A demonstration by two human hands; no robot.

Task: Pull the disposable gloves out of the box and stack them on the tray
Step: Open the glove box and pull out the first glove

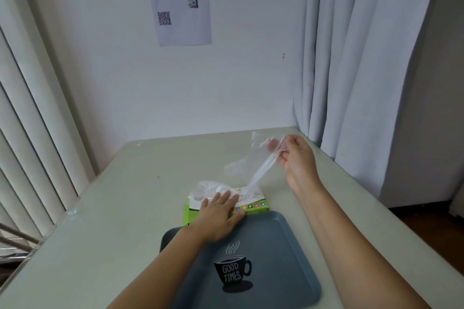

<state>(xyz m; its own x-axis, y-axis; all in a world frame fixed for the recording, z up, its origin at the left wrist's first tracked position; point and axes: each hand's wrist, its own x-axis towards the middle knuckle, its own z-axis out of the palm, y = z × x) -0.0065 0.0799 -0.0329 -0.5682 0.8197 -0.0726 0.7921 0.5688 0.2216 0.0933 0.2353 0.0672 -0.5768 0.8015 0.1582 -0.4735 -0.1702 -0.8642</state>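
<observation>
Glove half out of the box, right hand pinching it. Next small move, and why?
Probably draw the right hand further up and away until the glove comes free. The glove stretches taut from the pinch down into the box opening, so its tail looks caught inside, and the left hand lies flat on the box, holding it down. The tray comes after.

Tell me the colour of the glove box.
Bright green and white cardboard glove box, clearest in the head view.

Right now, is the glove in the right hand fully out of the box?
Partly out: the glove stretches from the right hand down into the box.
</observation>
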